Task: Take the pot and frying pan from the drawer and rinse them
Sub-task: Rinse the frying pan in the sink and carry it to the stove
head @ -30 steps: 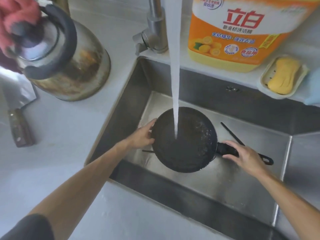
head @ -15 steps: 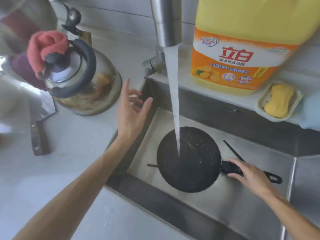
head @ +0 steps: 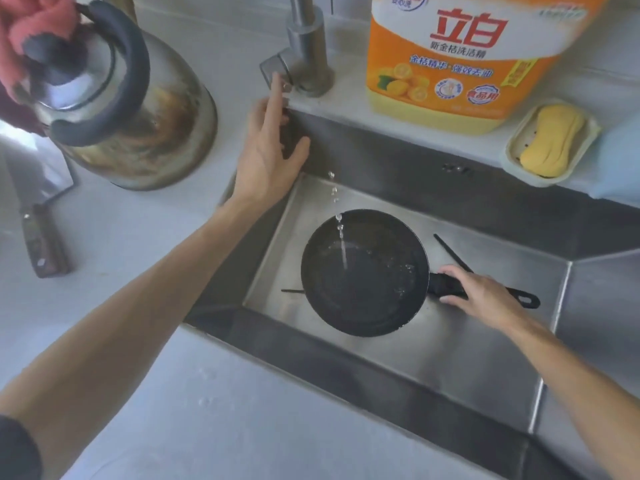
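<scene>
Fingers (head: 450, 271) of the right hand (head: 485, 294) are wrapping around the pan (head: 363, 275) handle, holding the pan in the sink (head: 450, 358), just left of them. The left hand (head: 266, 150) is reaching far-left of the pan, fingers (head: 277, 88) spread, one fingertip touching the tap (head: 301, 64) lever. A thin trickle is falling into the pan. A kettle (head: 138, 109) is sitting on the worktop (head: 138, 254) at left.
</scene>
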